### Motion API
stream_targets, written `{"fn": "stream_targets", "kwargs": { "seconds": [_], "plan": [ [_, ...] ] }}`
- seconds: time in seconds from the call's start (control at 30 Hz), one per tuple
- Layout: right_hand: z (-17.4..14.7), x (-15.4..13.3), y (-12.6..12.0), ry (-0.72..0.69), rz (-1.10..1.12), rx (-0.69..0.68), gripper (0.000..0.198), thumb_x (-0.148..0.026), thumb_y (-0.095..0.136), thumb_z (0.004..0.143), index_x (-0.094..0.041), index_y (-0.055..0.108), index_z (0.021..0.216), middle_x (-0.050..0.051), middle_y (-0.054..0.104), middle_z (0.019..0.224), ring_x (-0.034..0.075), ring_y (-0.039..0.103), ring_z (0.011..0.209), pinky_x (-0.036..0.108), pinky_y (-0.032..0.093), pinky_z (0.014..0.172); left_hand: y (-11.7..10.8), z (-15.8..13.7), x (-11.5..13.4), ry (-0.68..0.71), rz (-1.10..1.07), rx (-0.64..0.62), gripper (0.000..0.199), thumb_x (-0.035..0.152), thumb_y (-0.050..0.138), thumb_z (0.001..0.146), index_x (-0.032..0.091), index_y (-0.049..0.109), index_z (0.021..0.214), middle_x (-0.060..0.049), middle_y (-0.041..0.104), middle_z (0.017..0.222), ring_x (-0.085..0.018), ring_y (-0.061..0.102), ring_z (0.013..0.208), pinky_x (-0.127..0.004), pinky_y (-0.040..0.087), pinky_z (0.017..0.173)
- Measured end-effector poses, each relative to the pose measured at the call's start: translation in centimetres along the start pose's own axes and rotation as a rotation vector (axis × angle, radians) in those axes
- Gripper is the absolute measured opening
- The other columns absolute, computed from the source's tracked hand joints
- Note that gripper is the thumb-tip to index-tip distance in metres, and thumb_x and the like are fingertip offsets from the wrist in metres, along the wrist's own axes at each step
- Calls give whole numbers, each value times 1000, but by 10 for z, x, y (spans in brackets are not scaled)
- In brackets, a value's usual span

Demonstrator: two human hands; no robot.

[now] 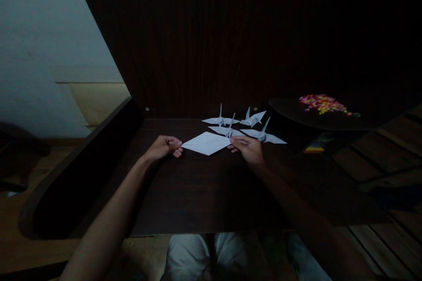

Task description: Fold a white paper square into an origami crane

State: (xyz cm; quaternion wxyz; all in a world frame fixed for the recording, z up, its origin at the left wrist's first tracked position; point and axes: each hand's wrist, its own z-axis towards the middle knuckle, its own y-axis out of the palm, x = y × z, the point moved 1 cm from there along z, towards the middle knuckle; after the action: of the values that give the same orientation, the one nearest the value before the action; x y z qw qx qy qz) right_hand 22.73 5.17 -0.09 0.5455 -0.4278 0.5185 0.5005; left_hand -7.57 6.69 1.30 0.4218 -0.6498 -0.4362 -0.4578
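Between my two hands is a sheet of white paper folded into a diamond, its long axis running left to right. My left hand pinches the left tip between thumb and fingers. The right tip is gripped by my right hand, with the thumb on top. Just behind the diamond stand several white paper cranes with spread wings: one crane at the back left, another crane at the back right, a third crane in front of them, and a crane beyond my right hand.
The dark wooden desk has a raised side panel on the left and a tall back panel. At the right, a rounded shelf bears a pile of small pink and yellow pieces. The light is dim.
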Motion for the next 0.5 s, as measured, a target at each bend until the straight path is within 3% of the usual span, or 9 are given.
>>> {"fn": "stream_targets", "kwargs": {
  "seconds": [0.1,0.17,0.27,0.33,0.5],
  "plan": [
    [0,0,0,50,-28,-22,40,-44,85,52,-12,70,72,9,71,65,21,70,59,26,55,48,-2,1,-2,43,159,12,29,39,71,75,12,62,73,-5,66,64,-16,61,55,-30,51,57],
    [-1,0,1,71,-47,-23,37,-42,85,51,-13,69,68,8,70,62,20,69,56,24,53,46,0,0,0,113,383,86,27,39,63,80,13,64,74,-5,66,66,-18,62,60,-32,51,62],
    [-3,3,5,86,-72,-28,34,-40,83,51,-13,68,66,6,69,58,19,68,53,24,53,44,11,-4,5,320,731,264,23,34,54,86,15,67,84,-8,70,84,-24,64,83,-38,49,81],
    [-6,6,7,76,-104,-34,32,-40,81,53,-13,67,64,5,68,55,19,67,51,24,52,43,24,-7,7,462,834,298,24,33,51,88,16,67,91,-10,69,95,-26,61,96,-39,45,90],
    [-11,10,8,-140,-425,-81,18,-33,69,68,-16,69,65,2,67,55,16,62,49,25,49,47,56,-12,1,675,909,56,29,31,48,93,16,60,114,-10,62,114,-24,54,104,-42,41,98]
  ]
}}
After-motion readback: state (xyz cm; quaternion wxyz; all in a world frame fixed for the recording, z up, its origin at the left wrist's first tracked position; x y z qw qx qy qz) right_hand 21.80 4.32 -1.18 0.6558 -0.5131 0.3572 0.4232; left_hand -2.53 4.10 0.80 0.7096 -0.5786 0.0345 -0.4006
